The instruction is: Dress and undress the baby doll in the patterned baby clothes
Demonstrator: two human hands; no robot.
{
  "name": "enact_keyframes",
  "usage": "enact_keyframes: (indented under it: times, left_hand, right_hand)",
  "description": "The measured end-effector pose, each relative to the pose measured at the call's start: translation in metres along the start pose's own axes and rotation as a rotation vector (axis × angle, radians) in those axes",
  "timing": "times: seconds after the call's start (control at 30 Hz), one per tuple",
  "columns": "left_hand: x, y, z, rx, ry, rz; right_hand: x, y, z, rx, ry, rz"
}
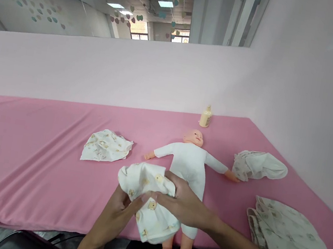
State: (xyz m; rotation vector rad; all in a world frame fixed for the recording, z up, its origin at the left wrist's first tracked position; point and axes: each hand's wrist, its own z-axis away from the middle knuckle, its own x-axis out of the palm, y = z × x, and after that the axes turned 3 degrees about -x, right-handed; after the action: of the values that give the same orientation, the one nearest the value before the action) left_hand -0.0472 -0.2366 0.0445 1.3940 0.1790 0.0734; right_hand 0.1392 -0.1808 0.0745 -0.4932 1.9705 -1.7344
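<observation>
Both my hands grip a white cloth garment [155,221] printed with small yellow bears, bunched up in front of me above the table's front edge. My left hand [118,209] is closed on its left side, the thumb on top and the other fingers partly hidden behind the fabric. On the upper right side, my right hand [186,201] pinches the same fabric. Behind the garment a baby doll [188,159] in a white bodysuit lies on its back, arms spread. The doll's feet reach past the table edge, and the garment hides part of its body.
A pink sheet [38,154] covers the table. Folded printed cloth [107,147] lies left of the doll. To the right are a white cloth piece [259,165] and a larger printed cloth [291,232]. A cream pump bottle [206,117] stands by the wall.
</observation>
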Motion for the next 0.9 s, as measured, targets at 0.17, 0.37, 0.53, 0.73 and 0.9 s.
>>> enact_keyframes:
  times: [0.17, 0.37, 0.53, 0.73, 0.9]
  left_hand:
    - [0.015, -0.015, 0.004, -0.065, 0.010, 0.290]
    - [-0.009, -0.033, 0.000, -0.233, 0.092, 0.477]
    - [-0.059, -0.041, -0.014, -0.070, 0.330, 0.377]
    - [-0.132, -0.091, -0.049, -0.156, 0.611, -0.601]
    - [-0.153, -0.118, -0.062, -0.189, 0.664, -1.180]
  right_hand:
    - [0.010, 0.023, -0.014, 0.043, 0.041, -0.118]
    - [0.024, 0.043, -0.006, 0.039, 0.006, -0.147]
    - [0.004, 0.038, 0.029, 0.013, 0.061, -0.100]
    - [-0.023, 0.076, 0.076, 0.046, 0.448, -0.119]
    - [-0.009, 0.141, 0.109, 0.207, 0.907, -0.068]
